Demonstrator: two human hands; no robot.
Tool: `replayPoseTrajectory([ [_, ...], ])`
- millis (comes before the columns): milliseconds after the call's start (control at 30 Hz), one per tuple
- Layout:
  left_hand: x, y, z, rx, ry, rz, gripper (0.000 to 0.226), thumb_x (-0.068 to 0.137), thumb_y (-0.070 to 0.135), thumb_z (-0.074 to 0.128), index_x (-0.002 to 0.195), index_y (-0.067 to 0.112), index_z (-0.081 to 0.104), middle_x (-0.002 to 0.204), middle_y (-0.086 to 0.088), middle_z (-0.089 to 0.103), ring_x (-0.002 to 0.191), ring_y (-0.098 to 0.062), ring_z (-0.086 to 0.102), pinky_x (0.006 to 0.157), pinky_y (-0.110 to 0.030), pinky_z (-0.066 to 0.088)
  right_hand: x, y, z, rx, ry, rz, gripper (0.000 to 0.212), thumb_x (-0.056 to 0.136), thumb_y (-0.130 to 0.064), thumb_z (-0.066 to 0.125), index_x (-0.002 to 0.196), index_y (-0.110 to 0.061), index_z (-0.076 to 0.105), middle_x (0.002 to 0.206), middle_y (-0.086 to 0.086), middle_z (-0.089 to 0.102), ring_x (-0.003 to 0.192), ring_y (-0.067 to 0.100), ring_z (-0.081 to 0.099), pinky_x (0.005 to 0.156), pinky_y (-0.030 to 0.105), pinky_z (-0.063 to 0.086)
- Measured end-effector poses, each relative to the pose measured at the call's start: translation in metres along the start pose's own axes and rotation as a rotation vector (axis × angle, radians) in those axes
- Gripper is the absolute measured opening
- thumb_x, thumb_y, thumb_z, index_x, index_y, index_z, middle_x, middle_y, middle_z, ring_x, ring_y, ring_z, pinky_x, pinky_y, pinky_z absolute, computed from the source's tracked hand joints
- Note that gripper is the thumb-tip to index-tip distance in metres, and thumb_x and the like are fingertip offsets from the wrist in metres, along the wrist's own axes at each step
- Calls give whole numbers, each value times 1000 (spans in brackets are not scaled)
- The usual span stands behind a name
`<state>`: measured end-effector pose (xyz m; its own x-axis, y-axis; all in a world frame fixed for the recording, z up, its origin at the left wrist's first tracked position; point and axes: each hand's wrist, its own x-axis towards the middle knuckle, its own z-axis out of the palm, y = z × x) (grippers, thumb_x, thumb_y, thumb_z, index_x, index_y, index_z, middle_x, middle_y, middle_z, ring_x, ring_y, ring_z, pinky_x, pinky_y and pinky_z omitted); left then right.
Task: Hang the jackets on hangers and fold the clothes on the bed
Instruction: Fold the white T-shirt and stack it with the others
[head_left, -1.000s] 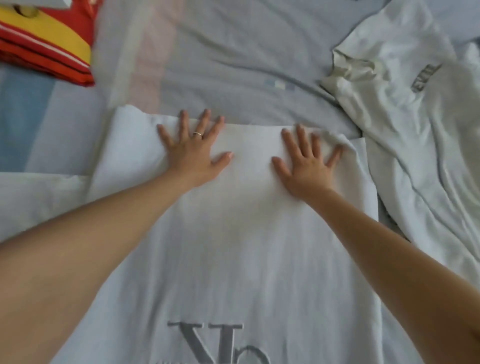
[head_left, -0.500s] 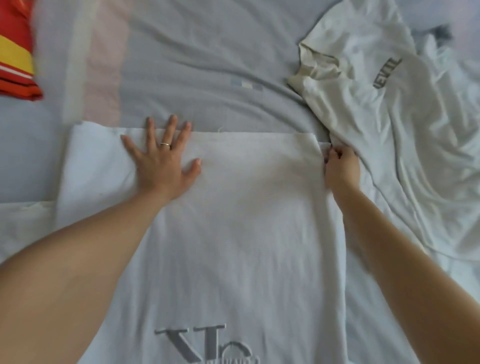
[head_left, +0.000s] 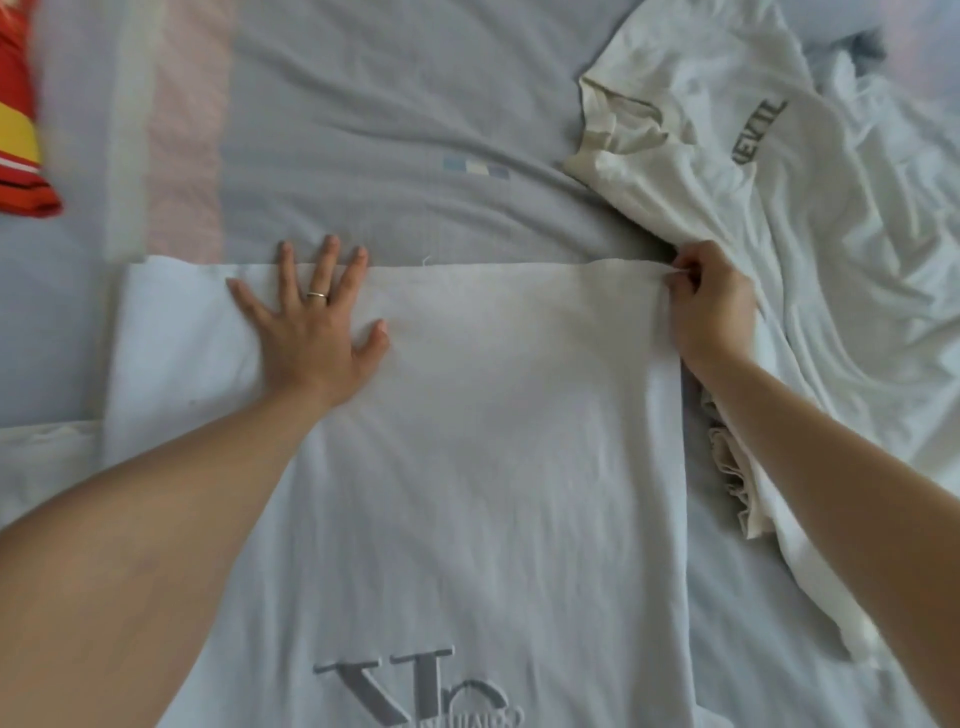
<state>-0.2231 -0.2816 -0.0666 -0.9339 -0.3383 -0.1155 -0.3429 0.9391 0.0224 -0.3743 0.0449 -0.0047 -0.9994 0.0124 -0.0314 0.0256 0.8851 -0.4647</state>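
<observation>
White T-shirt (head_left: 493, 467) lies flat on the bed (head_left: 389, 130), logo end nearest the camera. Looks like thin, light, limp knit that will crease and slide easily. Best taken at a corner or hem edge while the other palm pins it. Left hand (head_left: 311, 332) is flat, fingers spread, pressing near the far edge. Right hand (head_left: 711, 306) pinches the far right corner. A second ago both palms lay flat on the shirt; the right has since moved out to that corner. Crumpled cream T-shirt (head_left: 805, 218) sits just beside.
</observation>
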Motion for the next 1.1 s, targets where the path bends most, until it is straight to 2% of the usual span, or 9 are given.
replayPoseTrajectory([
  [233, 1, 1, 1, 5, 8, 2, 79, 76, 57, 27, 149, 31, 21, 158, 2, 18, 144, -37, 11, 100, -77, 4, 30, 13, -5, -297, -36, -152, 19, 92, -20, 52, 105, -13, 64, 111, 12, 65, 105, 32, 56, 81, 35, 40],
  [433, 2, 2, 0, -3, 3, 2, 78, 76, 57, 28, 149, 31, 21, 158, 2, 18, 144, -37, 11, 100, -77, 4, -3, -3, 24, -475, -11, -62, 43, 97, -9, 36, 139, -11, 41, 145, 19, 36, 132, 35, 35, 105, 42, 29],
  [533, 1, 1, 1, 15, -2, -1, 78, 76, 57, 27, 150, 31, 19, 159, 2, 17, 144, -37, 9, 100, -77, 5, -63, -18, 51, -349, -209, -453, 53, 97, -24, 29, 150, -16, 25, 158, 10, 17, 146, 30, 12, 118, 38, 2],
  [600, 2, 1, 1, 16, -1, -3, 78, 76, 57, 27, 150, 31, 19, 159, 3, 16, 144, -37, 9, 100, -77, 5, -82, -13, 61, -417, -399, -735, 57, 97, -45, 25, 151, -27, 22, 159, 3, 18, 145, 29, 14, 117, 42, 4],
  [700, 3, 0, 3, 6, 16, 8, 77, 76, 56, 28, 149, 31, 20, 158, 2, 18, 144, -37, 11, 100, -78, 5, -46, 14, 57, -443, -370, -551, 63, 94, -60, 18, 151, -37, 6, 161, -2, 3, 147, 29, 3, 118, 41, -1],
  [800, 2, 0, 3, -1, 26, 6, 77, 77, 56, 29, 149, 31, 21, 158, 2, 20, 143, -38, 11, 100, -78, 5, -13, 21, 46, -187, -345, -171, 61, 101, -44, 24, 152, -26, -3, 161, 1, -9, 148, 18, -5, 118, 29, -5],
  [900, 2, 4, 3, -10, 12, 15, 77, 77, 57, 27, 149, 31, 21, 158, 3, 18, 144, -38, 10, 100, -77, 4, -32, -18, 59, -266, -175, 22, 64, 101, -36, 29, 153, -14, 0, 160, 7, -8, 148, 23, -3, 119, 41, -3],
  [1000, 1, 1, 4, -10, 6, 11, 76, 78, 57, 27, 149, 31, 22, 158, 3, 18, 144, -39, 11, 101, -77, 4, -90, -90, 96, -216, -236, -211, 62, 98, -39, 24, 153, -20, 5, 161, 1, -8, 147, 26, -9, 113, 53, -12],
  [1100, 2, -1, 3, -8, 18, 6, 70, 82, 52, 25, 149, 32, 21, 158, 3, 18, 144, -39, 12, 102, -76, 4, -126, -138, 134, -149, -300, -379, 57, 94, -40, 19, 151, -31, 20, 160, -6, 13, 147, 24, 9, 114, 48, -8],
])
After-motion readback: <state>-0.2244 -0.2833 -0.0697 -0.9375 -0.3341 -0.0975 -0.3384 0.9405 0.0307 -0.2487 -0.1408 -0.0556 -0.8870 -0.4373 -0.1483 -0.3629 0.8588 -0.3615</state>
